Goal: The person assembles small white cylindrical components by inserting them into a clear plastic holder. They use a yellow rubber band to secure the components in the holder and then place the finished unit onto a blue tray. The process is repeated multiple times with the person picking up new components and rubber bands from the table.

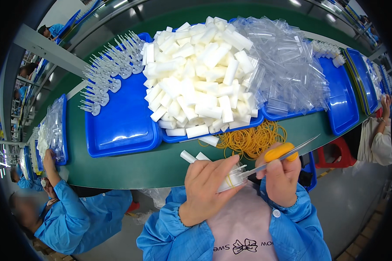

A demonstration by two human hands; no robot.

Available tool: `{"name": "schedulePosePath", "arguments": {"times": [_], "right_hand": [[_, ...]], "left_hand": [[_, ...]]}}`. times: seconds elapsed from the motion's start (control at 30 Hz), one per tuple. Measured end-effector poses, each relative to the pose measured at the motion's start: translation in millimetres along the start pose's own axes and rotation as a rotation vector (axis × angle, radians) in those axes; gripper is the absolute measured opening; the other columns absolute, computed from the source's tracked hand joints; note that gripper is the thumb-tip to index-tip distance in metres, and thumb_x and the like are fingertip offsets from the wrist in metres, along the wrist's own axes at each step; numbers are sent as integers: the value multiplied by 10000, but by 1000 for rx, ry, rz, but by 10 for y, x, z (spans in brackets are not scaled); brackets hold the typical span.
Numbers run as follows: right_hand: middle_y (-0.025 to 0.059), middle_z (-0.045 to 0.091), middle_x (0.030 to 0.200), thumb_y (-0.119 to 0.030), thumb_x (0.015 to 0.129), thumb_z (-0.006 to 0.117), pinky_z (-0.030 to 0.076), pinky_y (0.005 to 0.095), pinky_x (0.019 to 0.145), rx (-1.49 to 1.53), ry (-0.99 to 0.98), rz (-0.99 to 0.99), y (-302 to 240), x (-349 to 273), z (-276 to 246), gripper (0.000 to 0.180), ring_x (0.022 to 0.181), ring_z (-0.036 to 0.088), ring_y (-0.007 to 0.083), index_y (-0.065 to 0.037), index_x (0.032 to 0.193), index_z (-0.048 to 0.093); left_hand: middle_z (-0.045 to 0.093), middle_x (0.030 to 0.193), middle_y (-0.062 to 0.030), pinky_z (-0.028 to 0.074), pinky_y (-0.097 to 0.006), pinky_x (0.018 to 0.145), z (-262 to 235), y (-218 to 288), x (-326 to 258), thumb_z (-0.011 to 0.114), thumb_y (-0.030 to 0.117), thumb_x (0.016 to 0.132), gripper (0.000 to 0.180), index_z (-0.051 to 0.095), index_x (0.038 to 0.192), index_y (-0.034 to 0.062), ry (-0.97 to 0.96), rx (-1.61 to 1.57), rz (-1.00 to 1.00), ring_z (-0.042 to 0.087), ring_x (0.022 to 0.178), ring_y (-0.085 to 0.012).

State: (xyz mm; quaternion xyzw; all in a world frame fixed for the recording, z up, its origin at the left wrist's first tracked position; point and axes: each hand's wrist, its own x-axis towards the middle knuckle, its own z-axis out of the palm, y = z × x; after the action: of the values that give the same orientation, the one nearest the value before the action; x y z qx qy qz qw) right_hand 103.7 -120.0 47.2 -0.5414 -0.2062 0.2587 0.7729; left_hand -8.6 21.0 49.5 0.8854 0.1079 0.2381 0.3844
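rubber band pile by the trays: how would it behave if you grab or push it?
The rubber bands are thin loose loops in a tangled heap on the green table, so they are likely floppy and very light. A grab would probably lift a clump, not one. A push would likely smear the heap; rolling seems unlikely.

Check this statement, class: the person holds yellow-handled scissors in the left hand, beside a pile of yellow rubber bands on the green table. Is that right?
Not quite. The head view shows the yellow-handled scissors in the right hand, not the left. The rubber bands do lie on the green table.
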Motion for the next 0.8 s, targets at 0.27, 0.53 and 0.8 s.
{"name": "schedulePosePath", "arguments": {"times": [0.27,0.53,0.8], "right_hand": [[95,554,884,-97,895,553,486,249,604,74,46,-31,-83,24,-100,160,686,566,134,10,1004,509],[98,551,963,-6,882,544,493,244,643,21,-106,0,-129,0,-81,168,727,571,127,40,1044,534],[74,593,888,-37,878,576,475,232,623,-15,-137,145,-157,39,19,137,713,567,103,40,991,567]], "left_hand": [[539,1136,-74,458,-295,862,-12,-61,-95,844,249,663,797,438,1302,-1,-181,-1069,-576,570,952,-154],[502,1199,-65,394,-266,923,3,-43,-164,734,142,775,719,353,1369,7,-329,-1077,-596,509,1063,-134],[541,1186,-136,409,-295,915,24,-12,-146,730,127,761,684,390,1341,5,-296,-644,-386,532,1067,-183]]}}
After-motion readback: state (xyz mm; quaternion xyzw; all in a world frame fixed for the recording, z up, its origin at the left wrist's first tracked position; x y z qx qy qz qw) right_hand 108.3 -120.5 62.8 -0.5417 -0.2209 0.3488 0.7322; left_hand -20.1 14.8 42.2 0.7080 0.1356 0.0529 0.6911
